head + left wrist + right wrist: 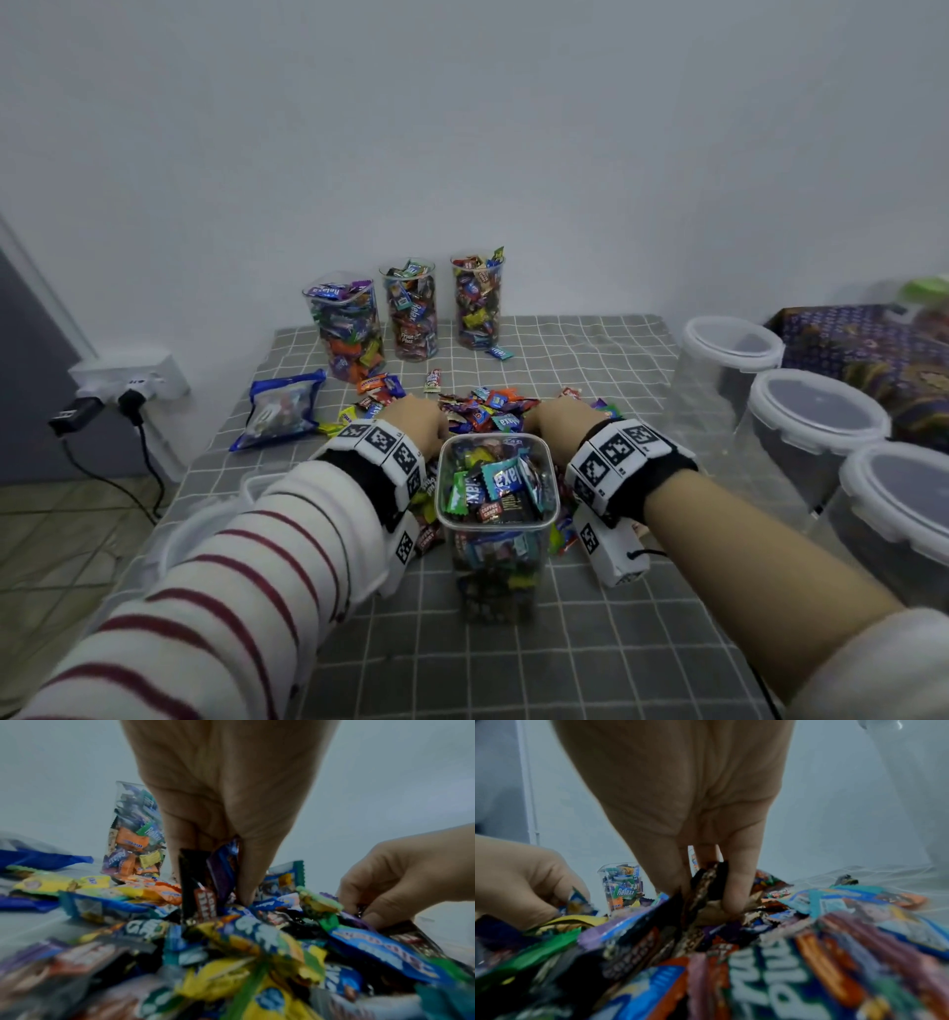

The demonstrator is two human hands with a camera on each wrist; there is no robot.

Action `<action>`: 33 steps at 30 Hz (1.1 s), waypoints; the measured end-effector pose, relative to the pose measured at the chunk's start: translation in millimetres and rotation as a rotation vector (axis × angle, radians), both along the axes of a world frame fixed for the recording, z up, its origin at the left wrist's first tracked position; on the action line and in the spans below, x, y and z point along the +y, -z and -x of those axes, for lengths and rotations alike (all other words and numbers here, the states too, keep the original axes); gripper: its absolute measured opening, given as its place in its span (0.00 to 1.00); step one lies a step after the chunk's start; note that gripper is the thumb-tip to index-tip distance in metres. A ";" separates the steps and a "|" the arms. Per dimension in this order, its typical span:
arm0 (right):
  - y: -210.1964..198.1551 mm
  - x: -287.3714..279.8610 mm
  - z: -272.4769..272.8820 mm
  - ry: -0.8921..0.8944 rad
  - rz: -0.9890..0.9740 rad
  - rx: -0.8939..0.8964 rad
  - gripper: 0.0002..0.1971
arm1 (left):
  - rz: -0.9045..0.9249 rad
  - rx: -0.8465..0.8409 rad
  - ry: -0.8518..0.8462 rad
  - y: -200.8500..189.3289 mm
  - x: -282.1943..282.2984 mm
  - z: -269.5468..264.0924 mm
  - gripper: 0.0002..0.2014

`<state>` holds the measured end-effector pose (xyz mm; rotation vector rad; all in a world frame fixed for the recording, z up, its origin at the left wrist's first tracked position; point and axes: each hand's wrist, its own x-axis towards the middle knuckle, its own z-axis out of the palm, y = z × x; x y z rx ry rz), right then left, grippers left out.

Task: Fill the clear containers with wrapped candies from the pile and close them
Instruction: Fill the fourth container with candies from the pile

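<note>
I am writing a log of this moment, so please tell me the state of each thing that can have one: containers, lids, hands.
Near container: open, no lid, almost full of candies.
Three far containers: open, full.
Three containers at right: lids on, upside down, no candies seen inside.
Candy pile: loose on the table.
Blue bag: lying flat.
Left hand: pinching candies in the pile.
Right hand: pinching candies in the pile.
</note>
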<state>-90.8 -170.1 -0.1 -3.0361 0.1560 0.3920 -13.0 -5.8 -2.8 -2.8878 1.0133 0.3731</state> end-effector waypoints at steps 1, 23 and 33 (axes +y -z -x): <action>1.0 -0.7 1.0 0.013 -0.015 -0.020 0.13 | 0.007 0.000 -0.009 1.3 1.2 0.3 0.12; -58.6 15.9 83.4 0.041 -0.700 -0.576 0.09 | 1.146 0.096 -0.226 -37.3 45.1 62.5 0.08; -63.1 46.1 109.2 -0.159 -0.709 -0.597 0.09 | 1.161 0.081 -0.197 -41.6 49.9 79.4 0.03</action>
